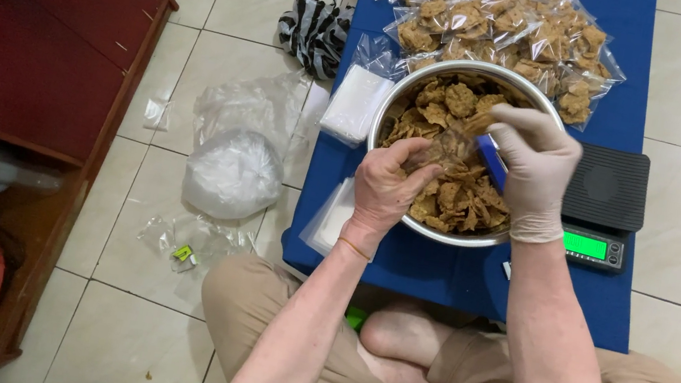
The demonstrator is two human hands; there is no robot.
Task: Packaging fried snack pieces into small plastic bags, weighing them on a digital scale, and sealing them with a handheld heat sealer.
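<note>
A steel bowl full of brown fried chips stands on a low blue table. My bare left hand holds a clear plastic bag over the bowl. My right hand, in a pale glove, grips a blue scoop whose end points into the bag's mouth. Both hands hover above the chips.
Several filled chip bags lie at the table's far end. A black digital scale with a green display sits right of the bowl, flat empty bags left of it. Plastic bags and a striped cloth lie on the tiled floor by a red cabinet.
</note>
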